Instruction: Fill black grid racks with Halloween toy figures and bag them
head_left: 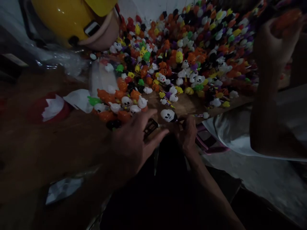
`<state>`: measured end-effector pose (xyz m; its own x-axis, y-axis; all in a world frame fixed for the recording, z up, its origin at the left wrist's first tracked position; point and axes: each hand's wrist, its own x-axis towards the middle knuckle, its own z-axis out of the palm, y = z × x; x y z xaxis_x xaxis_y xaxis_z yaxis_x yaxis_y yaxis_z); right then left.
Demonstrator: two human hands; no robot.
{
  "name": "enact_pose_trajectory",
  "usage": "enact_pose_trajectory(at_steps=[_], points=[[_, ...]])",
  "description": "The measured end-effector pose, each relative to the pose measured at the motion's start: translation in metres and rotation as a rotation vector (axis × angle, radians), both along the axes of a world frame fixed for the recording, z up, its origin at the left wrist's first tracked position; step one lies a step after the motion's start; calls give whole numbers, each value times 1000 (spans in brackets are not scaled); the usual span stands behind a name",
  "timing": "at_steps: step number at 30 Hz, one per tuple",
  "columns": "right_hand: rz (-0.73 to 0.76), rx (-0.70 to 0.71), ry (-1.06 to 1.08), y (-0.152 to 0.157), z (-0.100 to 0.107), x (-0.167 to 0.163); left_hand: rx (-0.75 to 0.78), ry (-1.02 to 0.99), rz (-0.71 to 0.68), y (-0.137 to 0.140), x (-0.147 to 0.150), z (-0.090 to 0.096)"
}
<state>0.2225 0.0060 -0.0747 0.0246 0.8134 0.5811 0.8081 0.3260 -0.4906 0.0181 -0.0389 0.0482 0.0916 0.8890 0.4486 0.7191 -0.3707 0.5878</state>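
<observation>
A white skull-headed toy with a black collar lies sideways at the table's front edge. My right hand is closed at its collar end, and the fingers hide what joins there. A patterned stick with a white tip shows just beyond those fingers; whether it belongs to this toy I cannot tell. My left hand curves around a small black slotted piece, thumb and forefinger stretched toward the skull head. Below the left thumb, a thin translucent pointed strip hangs down.
Small orange, white and black toy heads cluster beyond my left hand. A large heap of similar toys fills the back. A yellow-capped rounded object stands back left, near a red bowl. At right, another person's hand holds something orange.
</observation>
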Motion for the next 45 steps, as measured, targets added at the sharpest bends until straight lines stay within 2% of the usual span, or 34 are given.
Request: enact_pose_trajectory(at_steps=[3,6,8,11,12,16,19,23,26,29,32,34,35,37,39,42,45], points=[[70,-30,-39,-16,7,-7,-261,-226,26,2,23,-36],[167,-63,-96,-30,0,3,-542,-548,-4,16,36,-65],[82,-52,-110,-29,-12,23,-640,-710,8,24,43,-77],[-186,-25,-158,-7,-34,62,-693,-822,-15,31,53,-88],[-208,-34,-187,4,-41,72,-695,-852,-22,32,56,-91],[-117,-61,-227,40,-55,91,-722,-955,2,36,66,-104],[-56,-11,-194,41,-51,91,-750,-967,11,36,67,-110],[-45,38,-193,24,-26,89,-678,-890,-56,26,59,-113],[-46,-41,-139,32,10,75,-634,-744,-104,14,51,-113],[13,8,-134,80,61,42,-620,-686,-67,4,42,-107],[-87,83,-200,146,111,10,-658,-744,-52,0,33,-97],[-144,27,-265,171,127,-1,-705,-824,-46,1,30,-91],[-145,17,-286,172,127,-3,-717,-860,-44,2,29,-90],[-96,0,-282,148,110,-2,-722,-914,-44,6,28,-89],[27,-75,-201,99,82,5,-720,-988,-54,8,30,-92],[286,-382,41,19,48,15,-720,-1112,-69,10,37,-99],[490,-638,230,-26,39,16,-640,-1167,-68,11,50,-104]])
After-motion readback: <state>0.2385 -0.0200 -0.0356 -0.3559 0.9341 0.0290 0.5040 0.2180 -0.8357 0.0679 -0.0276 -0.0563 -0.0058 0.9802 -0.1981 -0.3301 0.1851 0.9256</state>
